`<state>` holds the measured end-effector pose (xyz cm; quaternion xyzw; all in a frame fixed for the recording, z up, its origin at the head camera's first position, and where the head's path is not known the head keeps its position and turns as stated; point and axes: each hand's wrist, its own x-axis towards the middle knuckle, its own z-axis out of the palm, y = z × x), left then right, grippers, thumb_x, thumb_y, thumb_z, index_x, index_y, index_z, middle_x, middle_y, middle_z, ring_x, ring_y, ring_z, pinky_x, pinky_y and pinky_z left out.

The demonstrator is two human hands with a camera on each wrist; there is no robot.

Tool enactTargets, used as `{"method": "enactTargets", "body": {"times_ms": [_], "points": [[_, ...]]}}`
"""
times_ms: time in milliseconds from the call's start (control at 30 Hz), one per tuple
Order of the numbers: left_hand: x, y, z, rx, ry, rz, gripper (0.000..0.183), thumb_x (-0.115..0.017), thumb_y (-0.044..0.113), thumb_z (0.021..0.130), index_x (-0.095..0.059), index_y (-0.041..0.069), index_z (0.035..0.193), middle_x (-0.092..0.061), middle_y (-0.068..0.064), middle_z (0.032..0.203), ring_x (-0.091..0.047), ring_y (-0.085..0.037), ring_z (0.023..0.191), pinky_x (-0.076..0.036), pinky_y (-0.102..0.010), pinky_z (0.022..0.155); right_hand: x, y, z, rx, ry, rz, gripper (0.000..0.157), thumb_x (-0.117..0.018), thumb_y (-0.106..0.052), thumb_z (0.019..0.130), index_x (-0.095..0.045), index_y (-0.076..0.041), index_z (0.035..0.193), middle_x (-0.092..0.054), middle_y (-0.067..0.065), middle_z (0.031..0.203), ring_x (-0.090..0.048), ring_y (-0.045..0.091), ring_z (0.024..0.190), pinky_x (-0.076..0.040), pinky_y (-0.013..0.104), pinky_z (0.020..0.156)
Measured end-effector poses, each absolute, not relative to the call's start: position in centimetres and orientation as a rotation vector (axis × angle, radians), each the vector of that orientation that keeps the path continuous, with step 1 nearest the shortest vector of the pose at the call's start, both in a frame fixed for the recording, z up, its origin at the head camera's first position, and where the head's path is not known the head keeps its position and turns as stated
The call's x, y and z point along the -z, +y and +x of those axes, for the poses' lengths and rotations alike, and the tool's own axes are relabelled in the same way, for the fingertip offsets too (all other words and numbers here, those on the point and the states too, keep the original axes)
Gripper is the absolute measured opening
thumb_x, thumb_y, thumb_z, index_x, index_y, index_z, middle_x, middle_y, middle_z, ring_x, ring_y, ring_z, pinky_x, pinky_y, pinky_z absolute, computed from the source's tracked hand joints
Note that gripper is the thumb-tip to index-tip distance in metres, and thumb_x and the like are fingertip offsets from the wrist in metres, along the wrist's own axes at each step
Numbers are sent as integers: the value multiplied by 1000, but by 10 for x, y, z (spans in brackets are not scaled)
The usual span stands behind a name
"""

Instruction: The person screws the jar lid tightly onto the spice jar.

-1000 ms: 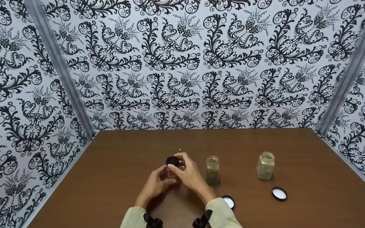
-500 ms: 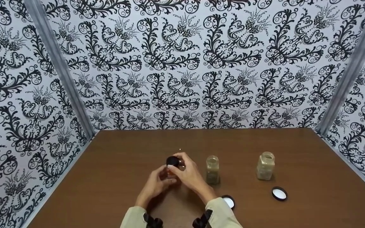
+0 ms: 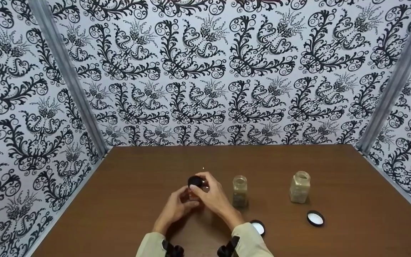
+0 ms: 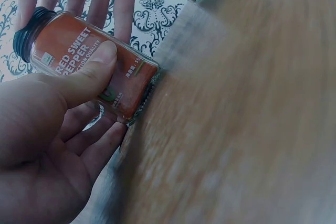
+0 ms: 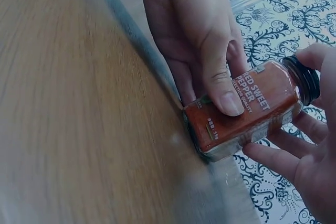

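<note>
Red pepper jar (image 5: 262, 109) is just below mid. of the head view, w/ thumb & fingers of the left hand (image 3: 175, 208) round its body, prob. to keep it still, & the right hand (image 3: 214, 197) pinching its black cap (image 3: 194, 181), prob. so it won't slip.

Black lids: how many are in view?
3: one lid on the red sweet pepper jar, another lid partly hidden by the right sleeve, a third lid near the rightmost jar.
</note>
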<state>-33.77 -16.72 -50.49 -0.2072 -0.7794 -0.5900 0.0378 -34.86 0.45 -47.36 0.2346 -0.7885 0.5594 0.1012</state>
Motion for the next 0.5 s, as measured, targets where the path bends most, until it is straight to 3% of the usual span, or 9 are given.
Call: {"method": "enactTargets", "body": {"times_ms": [233, 367, 500], "points": [[503, -168, -340, 1792, -2390, -633, 50, -75, 7, 88, -57, -5, 133, -71, -22, 117, -69, -19, 99, -52, -20, 83, 473, 5, -349, -1640, -2319, 697, 43, -70, -34, 92, -57, -15, 130, -67, 13, 123, -63, 28, 114, -47, 47, 99], [504, -167, -340, 1824, -2382, -645, 50, -74, 6, 89, -56, -7, 133, -70, -24, 119, -70, -22, 102, -52, -20, 84, 473, 7, -348, -1625, -2318, 714, 45, -69, -30, 93, -58, -14, 133, -64, 13, 131, -61, 31, 120, -45, 50, 103], [505, -167, -338, 1845, -2381, -647, 52, -74, 7, 89, -55, -7, 135, -68, -26, 122, -71, -26, 104, -53, -20, 83, 474, 7, -348, -1657, -2322, 712, 39, -69, -30, 93, -60, -14, 128, -65, 11, 128, -61, 30, 118, -47, 48, 101]]}}
